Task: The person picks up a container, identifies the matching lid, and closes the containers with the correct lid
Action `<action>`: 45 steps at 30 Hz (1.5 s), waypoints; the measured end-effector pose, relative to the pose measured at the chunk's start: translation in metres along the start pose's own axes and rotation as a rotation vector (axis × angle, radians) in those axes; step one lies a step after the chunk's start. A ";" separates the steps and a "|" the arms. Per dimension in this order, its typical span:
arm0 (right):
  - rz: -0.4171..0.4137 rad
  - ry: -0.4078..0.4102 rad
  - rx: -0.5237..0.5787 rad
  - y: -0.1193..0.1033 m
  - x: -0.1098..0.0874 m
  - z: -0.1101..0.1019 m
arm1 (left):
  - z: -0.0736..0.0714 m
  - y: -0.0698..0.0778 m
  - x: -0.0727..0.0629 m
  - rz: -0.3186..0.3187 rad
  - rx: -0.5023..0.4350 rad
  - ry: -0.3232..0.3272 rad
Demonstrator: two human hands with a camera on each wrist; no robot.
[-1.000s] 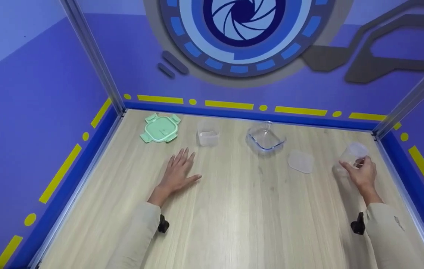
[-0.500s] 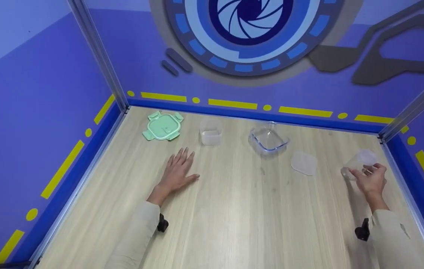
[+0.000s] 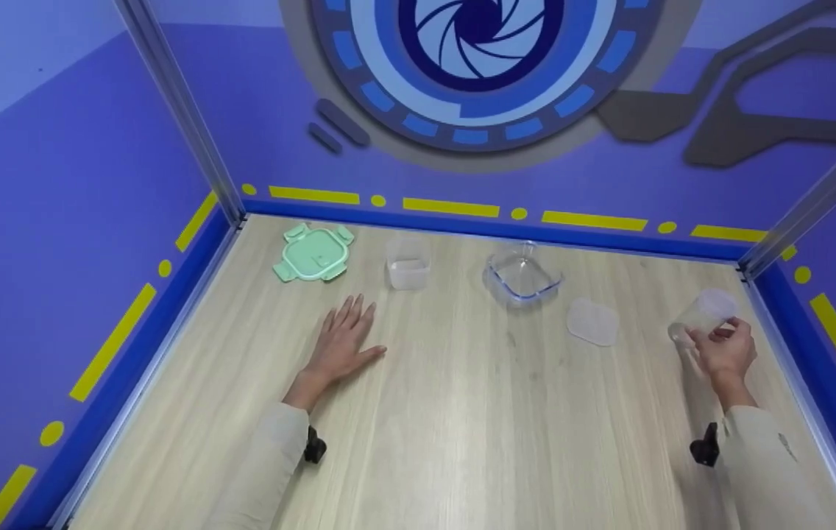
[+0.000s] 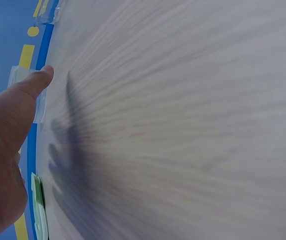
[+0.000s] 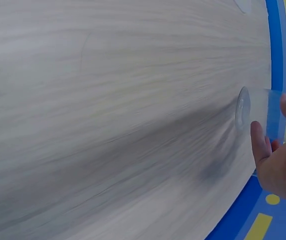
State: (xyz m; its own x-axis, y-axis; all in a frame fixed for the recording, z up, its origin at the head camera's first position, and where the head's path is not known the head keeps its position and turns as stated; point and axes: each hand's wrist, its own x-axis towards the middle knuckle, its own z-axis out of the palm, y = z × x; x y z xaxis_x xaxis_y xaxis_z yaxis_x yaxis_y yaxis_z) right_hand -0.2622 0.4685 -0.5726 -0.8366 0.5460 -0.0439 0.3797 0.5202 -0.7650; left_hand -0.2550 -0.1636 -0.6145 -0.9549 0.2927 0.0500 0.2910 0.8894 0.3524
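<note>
At the table's right side stands a clear cup [image 3: 705, 309], its base on the wood. My right hand [image 3: 727, 353] holds it, thumb on the near left side and curled fingers at the right; in the right wrist view the hand [image 5: 285, 162] is around the cup [image 5: 260, 110]. My left hand [image 3: 341, 353] lies on the table, fingers straight and spread, touching only wood. Beyond its fingertips are a green clip lid [image 3: 315, 252] and a small clear plastic container [image 3: 409, 276]. A translucent square lid [image 3: 593, 322] lies flat left of the cup.
A clear glass food container [image 3: 525, 276] with a bluish rim stands at the back middle of the wooden table [image 3: 462, 427]. Blue printed walls [image 3: 455, 169] and metal frame posts close in the back and both sides.
The right hand and the cup have shifted slightly to the right and toward me. The left hand stays nearly in place. The head view sways a little.
</note>
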 end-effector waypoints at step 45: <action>-0.107 -0.225 0.106 -0.007 -0.048 -0.005 | -0.002 -0.011 -0.023 0.004 -0.031 0.053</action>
State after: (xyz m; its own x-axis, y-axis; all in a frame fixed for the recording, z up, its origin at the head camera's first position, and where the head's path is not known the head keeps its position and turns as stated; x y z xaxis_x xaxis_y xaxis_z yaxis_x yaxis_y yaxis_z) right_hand -0.2228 0.4422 -0.5616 -0.9408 0.3261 -0.0922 0.2513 0.4889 -0.8354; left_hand -0.2366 -0.1809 -0.6181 -0.9558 0.2765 0.1001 0.2935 0.8769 0.3807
